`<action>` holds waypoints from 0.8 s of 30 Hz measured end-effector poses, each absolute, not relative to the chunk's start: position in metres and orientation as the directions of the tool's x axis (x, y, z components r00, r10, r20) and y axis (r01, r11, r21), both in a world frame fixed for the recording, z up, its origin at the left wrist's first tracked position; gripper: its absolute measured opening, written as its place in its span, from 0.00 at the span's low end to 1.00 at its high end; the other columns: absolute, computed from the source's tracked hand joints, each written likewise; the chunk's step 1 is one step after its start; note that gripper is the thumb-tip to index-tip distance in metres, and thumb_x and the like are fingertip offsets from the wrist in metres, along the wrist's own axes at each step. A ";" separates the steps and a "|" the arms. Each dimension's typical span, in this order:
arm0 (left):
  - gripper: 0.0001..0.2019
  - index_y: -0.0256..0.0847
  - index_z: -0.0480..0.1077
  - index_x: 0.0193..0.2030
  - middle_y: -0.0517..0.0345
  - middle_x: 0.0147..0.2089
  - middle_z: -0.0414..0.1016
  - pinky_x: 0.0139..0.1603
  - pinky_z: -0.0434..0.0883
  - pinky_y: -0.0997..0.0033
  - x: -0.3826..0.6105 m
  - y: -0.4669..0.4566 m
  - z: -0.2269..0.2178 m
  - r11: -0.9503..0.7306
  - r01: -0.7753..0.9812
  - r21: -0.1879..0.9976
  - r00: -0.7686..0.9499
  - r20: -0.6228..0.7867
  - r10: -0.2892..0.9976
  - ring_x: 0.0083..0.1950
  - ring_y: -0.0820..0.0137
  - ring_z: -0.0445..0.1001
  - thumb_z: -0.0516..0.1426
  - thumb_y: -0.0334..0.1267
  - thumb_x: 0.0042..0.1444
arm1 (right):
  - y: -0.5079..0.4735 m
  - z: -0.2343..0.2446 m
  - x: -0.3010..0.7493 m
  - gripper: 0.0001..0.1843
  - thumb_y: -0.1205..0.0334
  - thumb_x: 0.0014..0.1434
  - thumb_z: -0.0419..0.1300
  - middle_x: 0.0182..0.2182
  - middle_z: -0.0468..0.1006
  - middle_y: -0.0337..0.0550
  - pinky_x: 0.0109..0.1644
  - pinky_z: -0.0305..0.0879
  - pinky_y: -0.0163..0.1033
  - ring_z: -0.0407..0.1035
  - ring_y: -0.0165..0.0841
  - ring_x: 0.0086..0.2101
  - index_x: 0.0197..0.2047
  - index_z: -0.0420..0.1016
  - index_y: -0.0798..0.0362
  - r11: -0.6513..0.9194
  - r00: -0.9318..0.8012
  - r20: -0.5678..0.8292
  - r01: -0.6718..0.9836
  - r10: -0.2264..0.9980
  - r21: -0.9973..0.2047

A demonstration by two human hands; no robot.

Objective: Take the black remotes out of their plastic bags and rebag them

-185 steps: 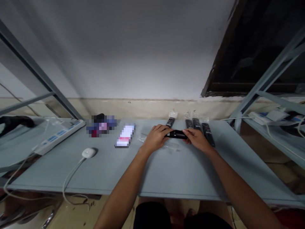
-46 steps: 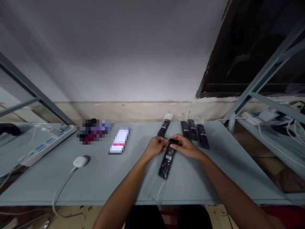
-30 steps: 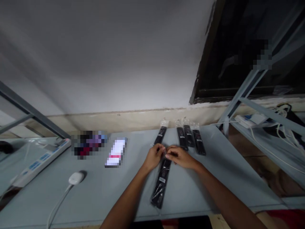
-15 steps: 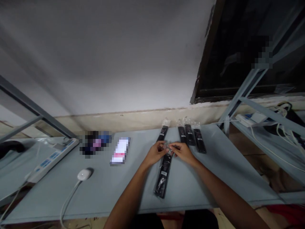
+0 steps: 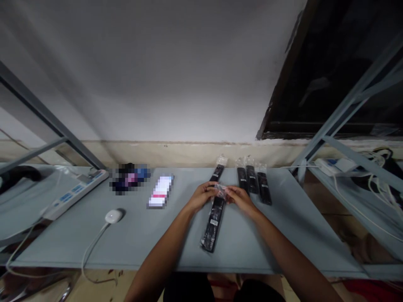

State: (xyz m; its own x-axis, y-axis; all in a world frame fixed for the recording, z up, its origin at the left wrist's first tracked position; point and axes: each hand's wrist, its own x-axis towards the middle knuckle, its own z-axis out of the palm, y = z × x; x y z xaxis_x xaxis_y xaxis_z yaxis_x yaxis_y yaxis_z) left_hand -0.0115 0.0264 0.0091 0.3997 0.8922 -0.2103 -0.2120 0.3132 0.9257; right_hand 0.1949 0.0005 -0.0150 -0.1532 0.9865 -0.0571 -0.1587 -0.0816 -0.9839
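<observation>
Both hands pinch the clear upper end of a plastic bag (image 5: 222, 191) that wraps a black remote control (image 5: 214, 222). My left hand (image 5: 203, 196) grips the bag's left side, its fingers closed. On the right side, my right hand (image 5: 240, 198) pinches it too. The wrapped remote slants down toward the table's front edge, with a small white label on its middle. Beyond my left hand lies another bagged remote (image 5: 217, 172), partly hidden. Several more bagged black remotes (image 5: 263, 186) lie side by side past my right hand.
A phone (image 5: 161, 191) with a lit, blurred screen lies left of my hands. Nearby are a white round plug on a cable (image 5: 113, 216), a blurred dark and blue item (image 5: 130, 178) and a power strip (image 5: 77, 195). Metal posts (image 5: 340, 113) flank the table (image 5: 151, 243).
The view has shifted slightly. My fingers have moved a little apart along the bag's top, and more clear plastic shows between them. Both hands keep hold of the bag.
</observation>
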 end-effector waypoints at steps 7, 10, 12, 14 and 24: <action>0.30 0.33 0.77 0.41 0.56 0.34 0.78 0.35 0.65 0.75 -0.009 0.023 0.008 0.300 -0.080 0.951 0.393 -0.247 0.886 0.32 0.74 0.73 0.74 0.57 0.40 | -0.003 -0.014 0.193 0.30 0.33 0.45 0.75 0.29 0.84 0.46 0.32 0.76 0.42 0.76 0.37 0.27 0.35 0.84 0.53 -0.119 -0.080 -0.107 -0.163 0.991 -0.979; 0.29 0.34 0.75 0.32 0.61 0.27 0.72 0.30 0.59 0.75 -0.010 0.021 0.005 0.231 0.024 0.973 0.407 -0.221 0.886 0.27 0.76 0.65 0.70 0.63 0.43 | -0.003 -0.017 0.192 0.31 0.32 0.46 0.74 0.33 0.85 0.47 0.31 0.77 0.43 0.77 0.38 0.27 0.38 0.84 0.53 -0.120 -0.041 -0.114 -0.176 0.993 -0.977; 0.30 0.34 0.75 0.32 0.63 0.25 0.68 0.28 0.56 0.74 -0.011 0.020 0.003 0.199 0.039 0.979 0.399 -0.198 0.895 0.25 0.77 0.61 0.69 0.65 0.44 | -0.002 -0.018 0.192 0.33 0.31 0.46 0.73 0.34 0.85 0.46 0.31 0.78 0.43 0.77 0.37 0.26 0.41 0.84 0.53 -0.126 -0.031 -0.123 -0.188 0.992 -0.974; 0.31 0.34 0.76 0.33 0.64 0.24 0.67 0.28 0.54 0.74 -0.011 0.018 0.002 0.155 0.042 0.987 0.378 -0.159 0.912 0.25 0.77 0.59 0.67 0.66 0.45 | -0.001 -0.019 0.193 0.33 0.33 0.46 0.74 0.35 0.85 0.46 0.32 0.79 0.42 0.78 0.35 0.27 0.42 0.85 0.52 -0.152 -0.086 -0.138 -0.179 0.987 -0.972; 0.34 0.33 0.76 0.38 0.62 0.28 0.70 0.31 0.63 0.74 -0.012 0.018 -0.001 0.066 -0.007 0.998 0.359 -0.059 0.932 0.28 0.75 0.65 0.66 0.69 0.49 | -0.004 -0.021 0.196 0.29 0.36 0.48 0.75 0.31 0.85 0.46 0.35 0.80 0.41 0.81 0.37 0.30 0.39 0.85 0.54 -0.175 -0.183 -0.157 -0.089 0.971 -0.980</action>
State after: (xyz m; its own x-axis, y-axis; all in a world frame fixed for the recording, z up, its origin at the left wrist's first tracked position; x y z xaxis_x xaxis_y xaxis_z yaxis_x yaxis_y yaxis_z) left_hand -0.0121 0.0176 -0.0012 0.3586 0.9317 -0.0587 -0.0070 0.0656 0.9978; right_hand 0.1956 -0.0044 -0.0215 -0.1829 0.9705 -0.1570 -0.0892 -0.1754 -0.9804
